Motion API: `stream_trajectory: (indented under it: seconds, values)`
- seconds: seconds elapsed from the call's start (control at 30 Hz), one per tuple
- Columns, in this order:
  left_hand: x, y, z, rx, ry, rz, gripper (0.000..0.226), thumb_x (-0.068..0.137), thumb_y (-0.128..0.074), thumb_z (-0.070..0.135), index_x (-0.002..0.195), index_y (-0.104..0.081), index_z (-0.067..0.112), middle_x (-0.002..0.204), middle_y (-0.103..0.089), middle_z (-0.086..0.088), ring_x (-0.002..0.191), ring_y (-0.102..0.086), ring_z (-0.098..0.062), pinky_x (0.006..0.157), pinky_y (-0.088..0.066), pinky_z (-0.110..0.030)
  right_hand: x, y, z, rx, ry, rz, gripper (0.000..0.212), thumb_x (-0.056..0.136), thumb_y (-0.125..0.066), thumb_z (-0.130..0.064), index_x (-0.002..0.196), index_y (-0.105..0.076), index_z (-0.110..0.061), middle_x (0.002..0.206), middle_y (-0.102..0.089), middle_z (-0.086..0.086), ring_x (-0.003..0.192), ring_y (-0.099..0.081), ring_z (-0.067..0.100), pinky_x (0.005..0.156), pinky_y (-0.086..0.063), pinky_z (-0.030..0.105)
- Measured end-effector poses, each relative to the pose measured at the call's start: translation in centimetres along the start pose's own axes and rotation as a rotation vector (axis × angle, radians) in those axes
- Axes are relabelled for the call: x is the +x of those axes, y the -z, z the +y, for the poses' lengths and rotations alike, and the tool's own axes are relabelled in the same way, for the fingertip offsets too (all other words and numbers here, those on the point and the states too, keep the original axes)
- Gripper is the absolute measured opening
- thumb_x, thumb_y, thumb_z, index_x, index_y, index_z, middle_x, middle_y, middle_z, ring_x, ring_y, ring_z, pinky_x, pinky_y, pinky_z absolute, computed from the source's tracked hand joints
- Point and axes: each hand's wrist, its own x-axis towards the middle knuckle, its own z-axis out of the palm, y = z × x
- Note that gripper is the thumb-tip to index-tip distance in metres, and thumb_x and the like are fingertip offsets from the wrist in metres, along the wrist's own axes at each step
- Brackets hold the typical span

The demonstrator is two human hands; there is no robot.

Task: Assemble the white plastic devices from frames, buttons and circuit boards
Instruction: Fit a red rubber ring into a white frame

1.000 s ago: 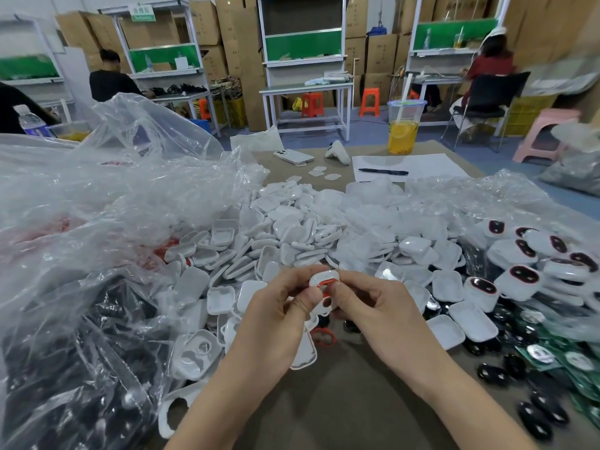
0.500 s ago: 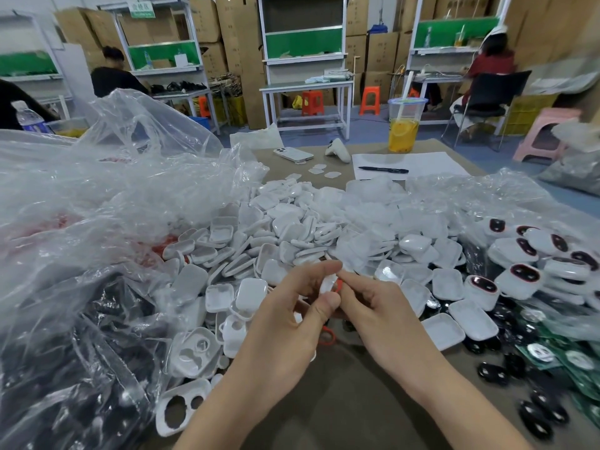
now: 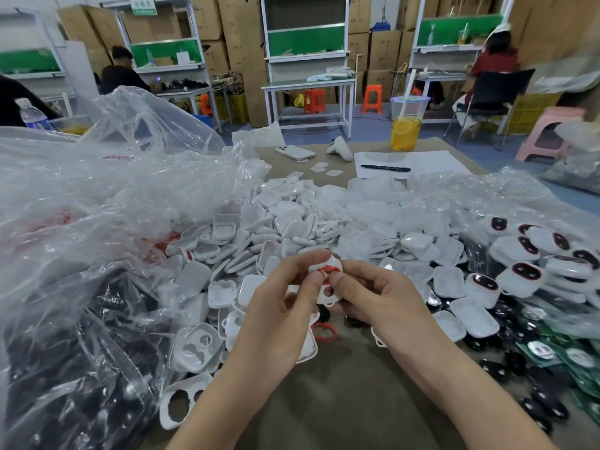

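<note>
White frame (image 3: 327, 289) is held just above the table (image 3: 341, 401), pinched by thumb and forefinger of the left hand (image 3: 279, 319) at its 9 o'clock and the right hand (image 3: 383, 303) at its 3 o'clock. Since half a second ago its face has been turned towards the camera, so its red ring (image 3: 328, 270) and a round hole are now seen. A loose red ring (image 3: 324, 332) lies at 6 o'clock.

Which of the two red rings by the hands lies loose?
The red ring on the table under the hands, lying bare. The other ring sits in the white frame pinched by the left hand and right hand.
</note>
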Motion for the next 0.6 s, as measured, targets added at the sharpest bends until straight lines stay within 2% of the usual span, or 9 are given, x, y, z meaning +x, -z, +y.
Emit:
stream_trajectory:
  seconds: [0.07, 0.2, 0.23, 0.33, 0.4, 0.53, 0.6]
  values:
    - [0.2, 0.0, 0.0, -0.053, 0.023, -0.012, 0.026, 0.099, -0.059, 0.025, 0.105, -0.071, 0.048, 0.094, -0.07, 0.012, 0.067, -0.062, -0.002, 0.057, -0.061, -0.032, 0.0, 0.0, -0.1, 0.057, -0.003, -0.009, 0.017, 0.091, -0.071, -0.036, 0.106, -0.078, -0.031, 0.101, -0.077, 0.004, 0.102, -0.072, 0.023, 0.094, -0.058, 0.039]
    - [0.3, 0.1, -0.1, -0.114, 0.052, -0.013, 0.033, 0.102, -0.055, 0.015, 0.11, -0.07, 0.043, 0.1, -0.07, 0.009, 0.069, -0.065, -0.006, 0.057, -0.062, -0.041, -0.2, -0.2, -0.6, 0.087, 0.013, -0.013, 0.024, 0.081, -0.071, -0.039, 0.103, -0.079, -0.031, 0.099, -0.078, 0.005, 0.1, -0.073, 0.021, 0.084, -0.058, 0.024]
    - [0.3, 0.1, -0.1, -0.123, 0.059, -0.011, 0.035, 0.103, -0.054, 0.014, 0.11, -0.07, 0.044, 0.102, -0.07, 0.008, 0.071, -0.066, -0.01, 0.059, -0.062, -0.044, -0.2, -0.3, -0.7, 0.085, 0.017, -0.01, 0.024, 0.08, -0.072, -0.039, 0.102, -0.079, -0.031, 0.098, -0.078, 0.004, 0.098, -0.074, 0.02, 0.082, -0.058, 0.023]
    - [0.4, -0.1, -0.1, -0.133, 0.06, 0.008, 0.035, 0.103, -0.053, 0.015, 0.109, -0.07, 0.045, 0.108, -0.071, 0.003, 0.088, -0.069, -0.037, 0.061, -0.062, -0.05, -0.4, -0.5, -1.0, 0.087, 0.016, -0.002, 0.022, 0.081, -0.072, -0.038, 0.1, -0.079, -0.032, 0.095, -0.078, 0.003, 0.095, -0.074, 0.018, 0.079, -0.057, 0.021]
    - [0.4, -0.1, -0.2, -0.136, 0.062, 0.014, 0.035, 0.104, -0.052, 0.014, 0.109, -0.069, 0.044, 0.109, -0.07, 0.0, 0.092, -0.067, -0.046, 0.062, -0.062, -0.05, -0.5, -0.6, -1.2, 0.082, 0.011, 0.004, 0.016, 0.086, -0.072, -0.032, 0.1, -0.079, -0.03, 0.094, -0.078, 0.003, 0.092, -0.074, 0.016, 0.076, -0.056, 0.018]
    - [0.4, -0.1, -0.1, -0.137, 0.073, 0.022, 0.036, 0.104, -0.052, 0.012, 0.109, -0.069, 0.043, 0.11, -0.069, -0.003, 0.093, -0.064, -0.048, 0.062, -0.062, -0.056, -0.7, -0.9, -1.4, 0.064, 0.002, 0.02, 0.013, 0.091, -0.071, -0.023, 0.101, -0.079, -0.026, 0.09, -0.078, 0.001, 0.084, -0.074, 0.011, 0.069, -0.053, 0.014]
    - [0.5, -0.1, -0.2, -0.118, 0.074, 0.03, 0.038, 0.103, -0.052, 0.011, 0.106, -0.069, 0.045, 0.106, -0.069, 0.0, 0.085, -0.064, -0.037, 0.061, -0.062, -0.054, -0.7, -1.0, -1.5, 0.035, 0.003, 0.03, 0.013, 0.091, -0.071, -0.023, 0.101, -0.079, -0.027, 0.09, -0.078, -0.001, 0.083, -0.074, 0.01, 0.067, -0.052, 0.013]
